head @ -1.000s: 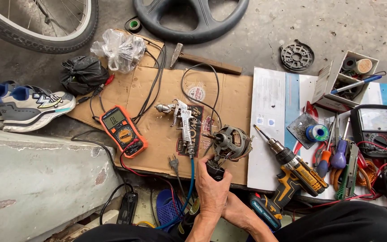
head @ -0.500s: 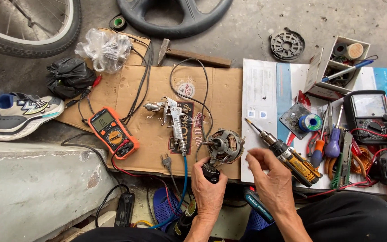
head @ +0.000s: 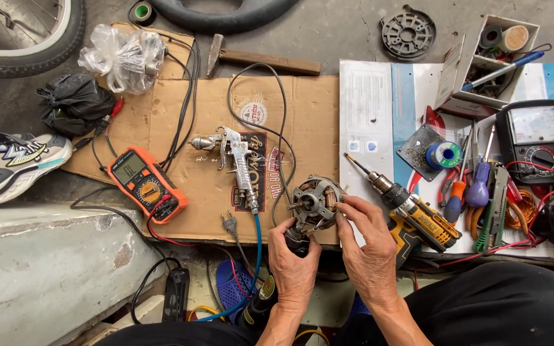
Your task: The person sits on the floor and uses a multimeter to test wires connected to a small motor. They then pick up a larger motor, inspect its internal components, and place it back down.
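A small electric motor with copper windings and a metal frame lies at the near edge of a flattened cardboard sheet. My left hand grips a dark cylindrical part at the motor's near end. My right hand pinches the motor's right side with its fingertips. A yellow and black cordless drill lies just right of that hand, its bit pointing up and left.
A metal spray gun with a blue hose and an orange multimeter lie on the cardboard. A hammer, bags, a bicycle wheel and a shoe sit at left. Screwdrivers, pliers, solder, an analogue meter and a box crowd the right.
My right hand has moved from beside the drill onto the motor's right side. My left hand kept its hold at the motor's near end. The camera has moved closer.
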